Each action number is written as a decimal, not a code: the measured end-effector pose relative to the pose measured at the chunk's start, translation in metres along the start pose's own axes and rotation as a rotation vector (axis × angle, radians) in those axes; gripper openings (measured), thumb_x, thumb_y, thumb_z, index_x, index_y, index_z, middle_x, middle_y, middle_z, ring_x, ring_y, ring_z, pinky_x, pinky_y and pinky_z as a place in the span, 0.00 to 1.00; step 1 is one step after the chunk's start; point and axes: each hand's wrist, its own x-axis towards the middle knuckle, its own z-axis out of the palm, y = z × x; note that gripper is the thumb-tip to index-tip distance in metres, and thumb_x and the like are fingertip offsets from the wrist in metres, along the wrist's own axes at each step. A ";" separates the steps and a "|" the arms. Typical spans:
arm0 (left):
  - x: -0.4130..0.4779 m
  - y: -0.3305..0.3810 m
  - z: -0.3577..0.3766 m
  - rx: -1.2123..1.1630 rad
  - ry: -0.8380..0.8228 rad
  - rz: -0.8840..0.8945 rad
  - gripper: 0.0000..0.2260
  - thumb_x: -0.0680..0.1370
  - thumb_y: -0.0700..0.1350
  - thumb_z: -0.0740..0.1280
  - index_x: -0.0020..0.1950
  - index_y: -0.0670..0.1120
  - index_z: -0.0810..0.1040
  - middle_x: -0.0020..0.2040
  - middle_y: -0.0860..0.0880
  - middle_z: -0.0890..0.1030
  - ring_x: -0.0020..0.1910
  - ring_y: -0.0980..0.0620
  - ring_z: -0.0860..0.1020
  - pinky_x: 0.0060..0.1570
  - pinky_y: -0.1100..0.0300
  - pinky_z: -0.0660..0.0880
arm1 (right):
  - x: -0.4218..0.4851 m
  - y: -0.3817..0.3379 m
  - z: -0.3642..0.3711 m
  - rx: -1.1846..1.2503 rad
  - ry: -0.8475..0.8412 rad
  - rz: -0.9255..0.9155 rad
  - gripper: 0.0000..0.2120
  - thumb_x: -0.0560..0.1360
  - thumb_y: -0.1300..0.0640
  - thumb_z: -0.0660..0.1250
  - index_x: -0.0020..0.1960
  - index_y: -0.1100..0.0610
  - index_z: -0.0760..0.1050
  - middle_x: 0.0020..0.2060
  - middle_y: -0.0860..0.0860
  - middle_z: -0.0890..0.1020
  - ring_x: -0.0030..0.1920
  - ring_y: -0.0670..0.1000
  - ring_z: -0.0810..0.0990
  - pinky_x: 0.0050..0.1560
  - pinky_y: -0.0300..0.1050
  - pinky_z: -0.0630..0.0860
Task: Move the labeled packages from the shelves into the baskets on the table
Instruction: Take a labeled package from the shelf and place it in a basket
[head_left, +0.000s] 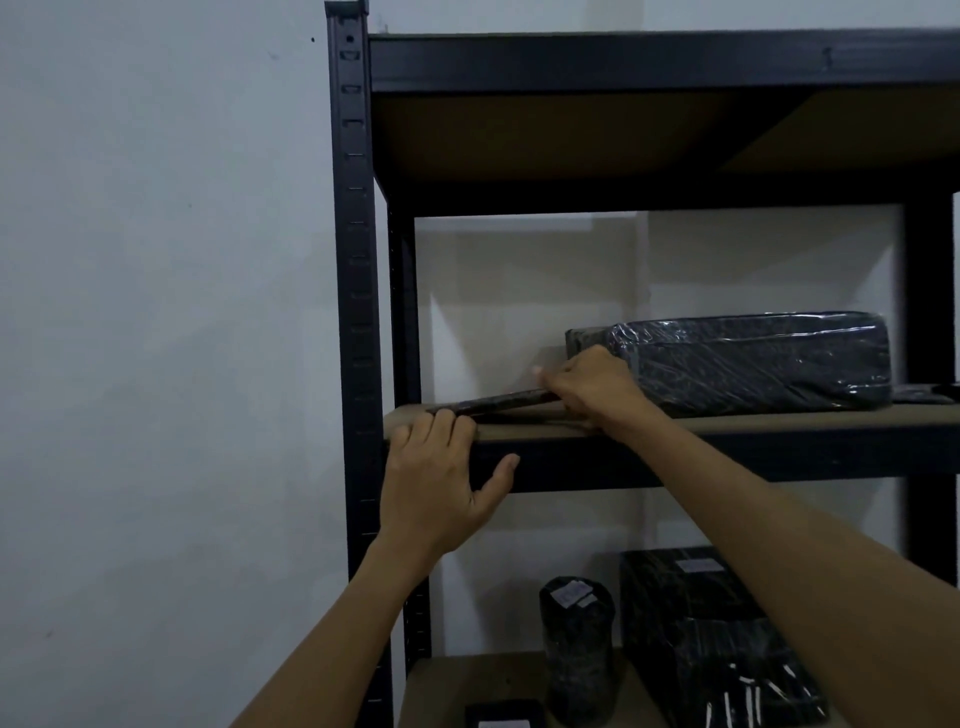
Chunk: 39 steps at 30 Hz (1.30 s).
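Early yet: right hand (587, 387) pinches flat black package (493, 402) on shelf (779, 418), left hand (436, 483) touches it with relaxed fingers; bulky wrapped package (753, 358) waits.

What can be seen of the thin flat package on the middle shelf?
The thin flat package is dark and glossy, seemingly plastic-wrapped; no label shows. It lies tilted at the left front of the shelf board, with its right end raised and its left end low at the edge. The right hand pinches the raised end; fingers of the left hand rest on the low end.
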 end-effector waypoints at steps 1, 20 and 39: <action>0.000 0.000 0.000 -0.001 0.004 0.000 0.22 0.77 0.63 0.56 0.47 0.45 0.76 0.44 0.47 0.77 0.45 0.48 0.74 0.47 0.52 0.70 | 0.002 0.001 0.001 0.067 0.032 0.027 0.13 0.71 0.52 0.71 0.45 0.63 0.79 0.45 0.60 0.81 0.47 0.59 0.81 0.44 0.48 0.78; 0.000 0.000 0.002 0.045 -0.018 0.001 0.22 0.77 0.63 0.56 0.45 0.45 0.75 0.43 0.47 0.76 0.43 0.47 0.74 0.45 0.51 0.70 | 0.000 0.015 0.006 0.302 -0.071 -0.098 0.10 0.72 0.62 0.72 0.38 0.53 0.72 0.35 0.48 0.78 0.33 0.43 0.75 0.30 0.31 0.68; -0.068 0.066 -0.070 -0.096 -0.435 -0.116 0.31 0.72 0.60 0.55 0.70 0.43 0.67 0.68 0.41 0.69 0.65 0.41 0.70 0.58 0.44 0.71 | -0.152 0.067 -0.099 0.449 0.043 -0.076 0.08 0.75 0.60 0.68 0.52 0.59 0.75 0.36 0.51 0.81 0.31 0.49 0.81 0.26 0.38 0.75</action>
